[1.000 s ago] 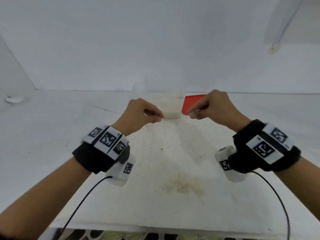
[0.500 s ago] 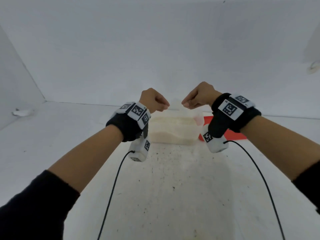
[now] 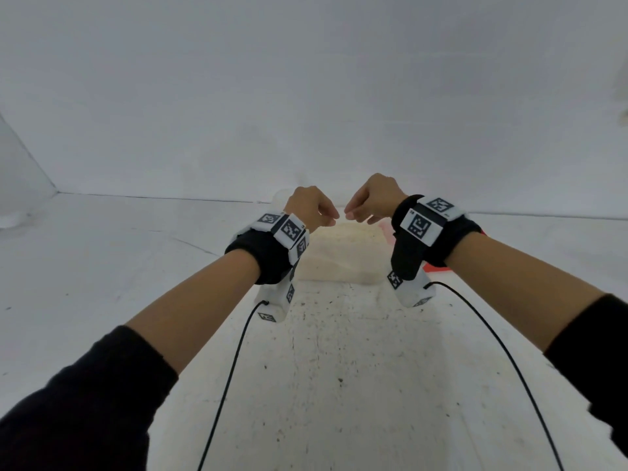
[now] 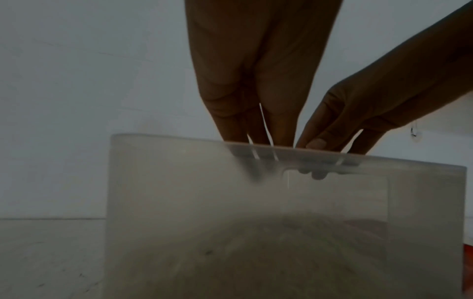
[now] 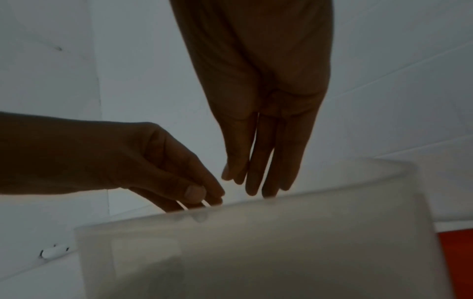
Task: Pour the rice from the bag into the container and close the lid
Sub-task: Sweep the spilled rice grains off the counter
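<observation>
A translucent container stands mid-table with a mound of rice inside; its wall fills the lower part of both wrist views. Both hands hover just above its rim, fingers pointing down and almost touching each other. My left hand pinches a clear plastic bag, which shows only as thin bright edges between the fingers. My right hand pinches the same film beside it. The rest of the bag is too clear to make out. A red lid lies flat right of the container.
The white table is speckled with dark bits in front of the container. A small white object lies at the far left by the wall. White walls close in the back and left. Black cables trail from both wrist cameras.
Both hands have lifted from in front of the container to above its rim and drawn close together, still pinching. The head view has tilted upward.
</observation>
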Tool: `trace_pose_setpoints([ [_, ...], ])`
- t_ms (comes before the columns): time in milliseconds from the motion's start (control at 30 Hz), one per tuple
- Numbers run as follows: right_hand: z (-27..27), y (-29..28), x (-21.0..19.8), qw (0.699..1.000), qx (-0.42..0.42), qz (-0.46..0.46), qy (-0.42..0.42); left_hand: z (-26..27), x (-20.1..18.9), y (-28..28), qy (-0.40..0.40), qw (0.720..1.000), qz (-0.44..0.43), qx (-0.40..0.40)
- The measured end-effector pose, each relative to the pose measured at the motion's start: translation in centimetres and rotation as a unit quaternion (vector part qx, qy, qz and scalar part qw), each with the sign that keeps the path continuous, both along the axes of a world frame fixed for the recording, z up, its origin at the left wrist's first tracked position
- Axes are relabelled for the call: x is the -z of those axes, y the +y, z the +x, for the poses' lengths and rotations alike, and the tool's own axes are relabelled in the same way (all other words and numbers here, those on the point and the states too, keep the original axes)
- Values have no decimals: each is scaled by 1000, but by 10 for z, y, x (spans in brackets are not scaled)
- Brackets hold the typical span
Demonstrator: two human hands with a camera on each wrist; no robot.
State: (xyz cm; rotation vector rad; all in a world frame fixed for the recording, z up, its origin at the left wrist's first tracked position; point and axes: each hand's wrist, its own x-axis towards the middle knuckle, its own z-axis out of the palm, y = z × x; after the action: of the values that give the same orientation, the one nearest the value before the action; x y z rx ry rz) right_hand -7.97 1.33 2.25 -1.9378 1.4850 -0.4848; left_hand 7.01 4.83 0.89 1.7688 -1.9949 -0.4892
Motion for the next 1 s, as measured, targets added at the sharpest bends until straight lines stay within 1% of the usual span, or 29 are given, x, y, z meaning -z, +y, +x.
trace_pose_setpoints([
  [100, -1, 2, 4, 998, -9, -63, 14, -1, 0, 0, -23, 1000, 0, -15],
  [167, -1, 6, 5, 996, -24, -85, 22, -3, -1, 3, -12, 1000, 11, -16],
  [200, -1, 8, 5, 994, -37, -95, 35, -4, -1, 5, -12, 1000, 8, -6],
  [267, -3, 14, 6, 988, -62, -116, 76, -8, 0, 10, -50, 999, 1, 10],
  [333, -8, 21, 7, 984, -69, -139, 93, -9, 3, 13, -83, 996, 10, 26],
  [400, -18, 34, 8, 975, -68, -193, 84, -8, 8, 18, -63, 997, -5, 45],
  [433, -26, 44, 8, 965, -72, -241, 79, -6, 9, 23, -39, 996, -45, 63],
  [467, -35, 56, 7, 947, -87, -299, 77, -4, 11, 31, -16, 992, -99, 81],
  [533, -60, 86, 9, 903, -154, -393, 84, 3, 12, 52, 19, 972, -204, 113],
  [567, -74, 101, 14, 884, -199, -412, 94, 8, 13, 66, 20, 964, -230, 130],
  [600, -90, 116, 23, 873, -242, -410, 109, 12, 14, 80, 7, 961, -231, 151],
  [633, -106, 129, 35, 870, -277, -388, 129, 17, 15, 95, -22, 964, -205, 171],
  [700, -138, 148, 62, 890, -303, -289, 182, 25, 24, 118, -108, 968, -108, 202],
  [733, -152, 153, 74, 904, -295, -229, 209, 29, 31, 125, -128, 967, -77, 205],
  [767, -165, 154, 86, 917, -276, -165, 235, 34, 38, 129, -123, 970, -66, 199],
  [800, -175, 150, 96, 927, -248, -106, 262, 39, 45, 130, -99, 976, -66, 183],
  [867, -190, 138, 106, 930, -195, -24, 310, 50, 54, 132, -38, 988, -73, 128],
  [933, -194, 128, 110, 930, -167, 14, 327, 61, 61, 135, 24, 994, -64, 82],
  [1000, -189, 124, 112, 929, -173, 16, 328, 71, 64, 141, 67, 995, -32, 63],
])
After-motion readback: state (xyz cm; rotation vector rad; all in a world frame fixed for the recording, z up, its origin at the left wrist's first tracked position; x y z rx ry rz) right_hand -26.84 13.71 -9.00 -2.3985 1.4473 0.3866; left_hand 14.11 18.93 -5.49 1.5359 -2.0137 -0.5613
